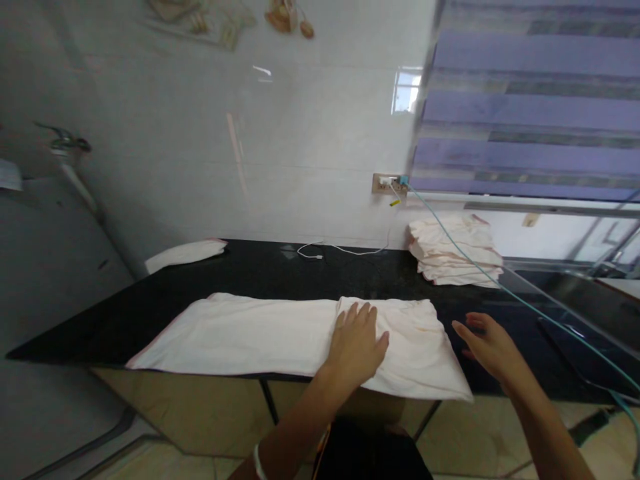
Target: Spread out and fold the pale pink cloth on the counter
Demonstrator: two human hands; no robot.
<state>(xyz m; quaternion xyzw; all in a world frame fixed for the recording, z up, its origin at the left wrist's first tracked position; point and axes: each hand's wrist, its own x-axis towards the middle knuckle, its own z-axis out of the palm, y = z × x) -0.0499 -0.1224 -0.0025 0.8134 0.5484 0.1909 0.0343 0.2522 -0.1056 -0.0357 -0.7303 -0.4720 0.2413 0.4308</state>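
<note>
A long white cloth (250, 337) with reddish edging lies along the front of the black counter. Its right part is folded over into a thicker, slightly wrinkled layer. My left hand (357, 343) rests flat on that folded part, fingers stretched out and thumb apart. Just past the cloth's right end, my right hand (483, 343) hovers over the counter with its fingers apart, holding nothing and not touching the cloth.
Behind, a stack of folded white cloths (455, 250) stands against the wall, and another folded cloth (187, 253) lies at back left. A white cable (350, 251) runs along the counter (280, 273). A green cord (530, 300) crosses the right side, above a dark flat device (590, 353).
</note>
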